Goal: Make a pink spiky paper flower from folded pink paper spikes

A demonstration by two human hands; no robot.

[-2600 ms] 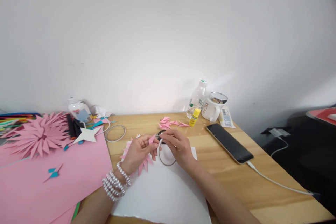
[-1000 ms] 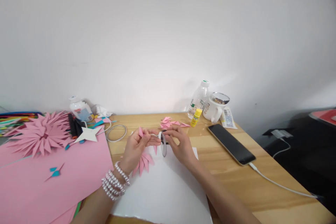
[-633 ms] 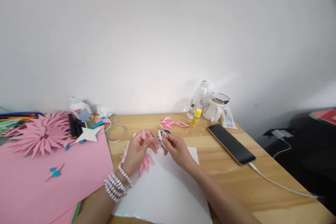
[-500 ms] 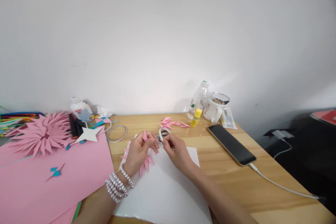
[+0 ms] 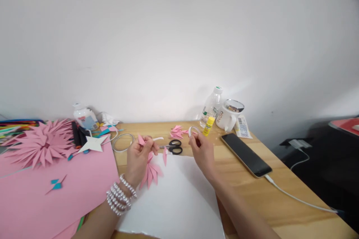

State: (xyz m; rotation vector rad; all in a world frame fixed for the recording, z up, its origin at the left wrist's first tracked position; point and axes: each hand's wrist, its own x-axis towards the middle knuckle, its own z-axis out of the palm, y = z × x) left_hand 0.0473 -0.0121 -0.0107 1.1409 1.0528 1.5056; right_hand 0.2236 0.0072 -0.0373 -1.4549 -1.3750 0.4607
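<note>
Pinched in my left hand [image 5: 137, 160] is a pink folded-paper piece [image 5: 141, 140], and a short strip of white tape [image 5: 157, 138] sticks out past the fingers. My right hand [image 5: 202, 154] is closed on a narrow roll of white tape [image 5: 190, 131], held apart from the left. Between the hands lie black-handled scissors [image 5: 175, 142], flat on the wood. Below my left hand, a fan of pink folded points [image 5: 151, 174] rests on the white sheet [image 5: 176, 201]. A single pink folded piece [image 5: 165, 157] lies at the sheet's top edge.
Left are large pink paper sheets [image 5: 81, 194], a spiky pink paper flower [image 5: 45, 143], a white paper star [image 5: 94, 143] and a metal ring [image 5: 123, 143]. Right are a glue stick [image 5: 208, 126], water bottle [image 5: 211, 108], mug [image 5: 226, 119] and phone [image 5: 246, 155] with its cable.
My right hand has moved right, away from the left, with the tape roll. A tape strip now shows at my left hand, which has shifted slightly left. The scissors are uncovered on the table.
</note>
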